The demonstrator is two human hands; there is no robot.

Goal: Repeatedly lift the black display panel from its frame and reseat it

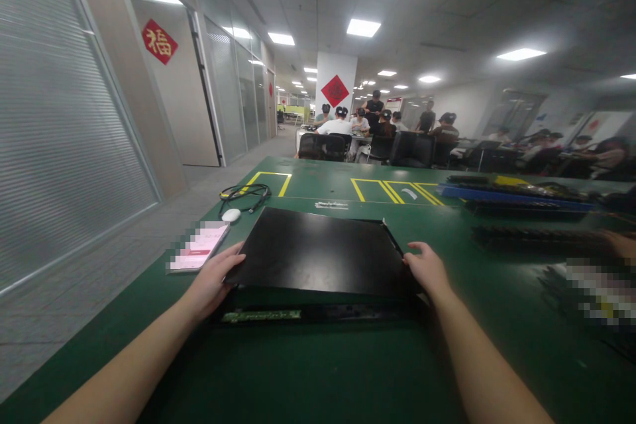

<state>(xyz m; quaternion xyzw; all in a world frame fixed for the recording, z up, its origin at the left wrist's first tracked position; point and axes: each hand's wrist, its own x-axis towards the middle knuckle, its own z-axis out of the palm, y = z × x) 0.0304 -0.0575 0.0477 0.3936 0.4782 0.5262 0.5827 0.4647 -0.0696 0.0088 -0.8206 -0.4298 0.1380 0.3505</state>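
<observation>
A flat black rectangular panel (322,253) is held between my two hands, its near edge raised and tilted above the green table. My left hand (212,279) grips the left edge, thumb on top and fingers underneath. At the right edge, my right hand (428,271) pinches the panel's side, with the index finger sticking out. Under the near edge lies a dark, low frame or casing (358,311), with a green circuit board strip (262,315) showing at its left. The panel hides most of what lies below it.
To the left are a pink-and-white printed sheet or booklet (201,245), a white mouse-like object (231,215) and a coiled black cable (248,195). Dark strips and a blue tray (497,195) lie on the right. Another person's hand (621,243) reaches in there. People sit in the background.
</observation>
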